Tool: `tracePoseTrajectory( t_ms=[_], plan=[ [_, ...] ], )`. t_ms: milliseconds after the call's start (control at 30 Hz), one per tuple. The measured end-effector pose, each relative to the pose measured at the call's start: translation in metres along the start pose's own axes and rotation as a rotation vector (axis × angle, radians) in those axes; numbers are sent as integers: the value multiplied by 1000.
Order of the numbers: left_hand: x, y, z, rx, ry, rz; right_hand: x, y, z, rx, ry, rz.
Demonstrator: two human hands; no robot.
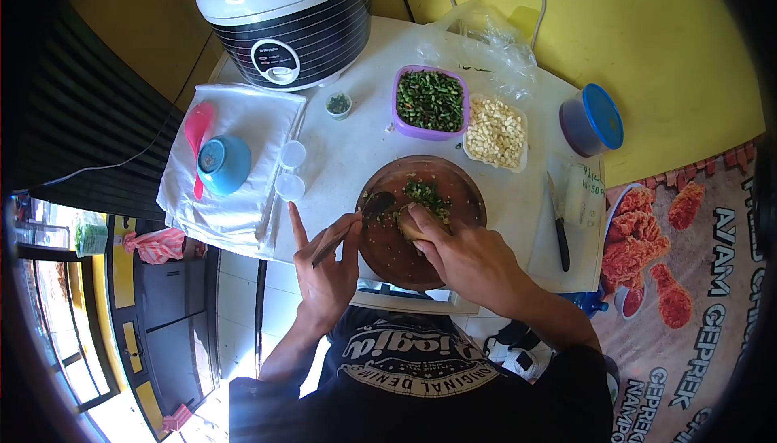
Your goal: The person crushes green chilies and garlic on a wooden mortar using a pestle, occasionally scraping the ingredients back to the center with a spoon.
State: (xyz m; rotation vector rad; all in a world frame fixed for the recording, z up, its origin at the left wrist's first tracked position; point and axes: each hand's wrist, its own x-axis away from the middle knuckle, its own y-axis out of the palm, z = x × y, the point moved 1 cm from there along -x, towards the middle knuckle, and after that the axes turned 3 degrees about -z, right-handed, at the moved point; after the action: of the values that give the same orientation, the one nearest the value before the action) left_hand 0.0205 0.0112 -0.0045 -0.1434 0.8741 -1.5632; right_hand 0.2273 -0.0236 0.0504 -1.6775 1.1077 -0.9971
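Note:
A round brown wooden board or mortar lies at the table's front edge, with chopped green and pale bits on it. My left hand pinches the handle of a dark spoon, its bowl over the board's left side and one finger stretched out. My right hand is wrapped round a light brown object, perhaps a wooden pestle, pressed down near the green bits. Beyond the board are a purple tub of chopped greens and a clear tub of pale cubes.
A rice cooker stands at the back left. Left are a blue bowl, a pink spoon and small clear cups. Right are a knife and a blue-lidded container. A plastic bag lies behind.

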Motion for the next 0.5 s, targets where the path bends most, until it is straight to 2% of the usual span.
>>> tracePoseTrajectory(
  t_ms=[133,500],
  plan=[
    [-1,7,1,4,11,5,-15,-10,2,-27,-7,-140],
    [-10,-3,1,-15,-14,-80,-16,-9,1,-101,17,-171]
  ],
)
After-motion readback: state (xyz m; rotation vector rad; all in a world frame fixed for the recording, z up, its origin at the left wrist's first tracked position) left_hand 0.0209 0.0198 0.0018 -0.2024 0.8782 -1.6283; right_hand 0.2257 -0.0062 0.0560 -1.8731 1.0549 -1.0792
